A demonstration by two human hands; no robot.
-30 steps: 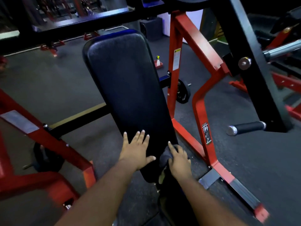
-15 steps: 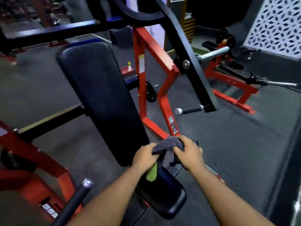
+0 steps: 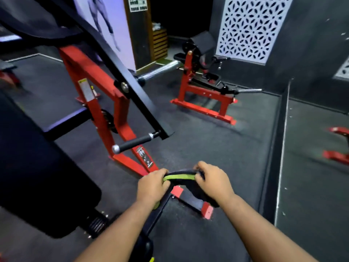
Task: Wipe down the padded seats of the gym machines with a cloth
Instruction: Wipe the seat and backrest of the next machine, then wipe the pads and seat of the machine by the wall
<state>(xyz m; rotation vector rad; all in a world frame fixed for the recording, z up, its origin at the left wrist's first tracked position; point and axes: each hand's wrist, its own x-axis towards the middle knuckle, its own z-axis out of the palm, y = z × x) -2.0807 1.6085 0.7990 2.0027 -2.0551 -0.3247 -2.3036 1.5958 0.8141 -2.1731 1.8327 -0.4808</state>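
Note:
A dark cloth with a green edge (image 3: 179,176) is stretched between both hands in front of me, above the floor. My left hand (image 3: 152,187) grips its left end and my right hand (image 3: 212,183) grips its right end, with the rest hanging below. The black padded backrest (image 3: 35,167) of the red machine fills the left side, apart from both hands. Further off at the back stands another red machine with a black pad (image 3: 203,41).
A black lever arm with a grip handle (image 3: 134,143) juts out over the red frame (image 3: 98,99) just ahead of my hands. A red foot of the frame (image 3: 206,211) lies under my right wrist. A mirror wall (image 3: 317,167) runs along the right. Dark rubber floor lies between the machines.
My hands left the backrest, gathered the cloth, and now hold it spread between them. The view swung right, away from the backrest towards the far machine.

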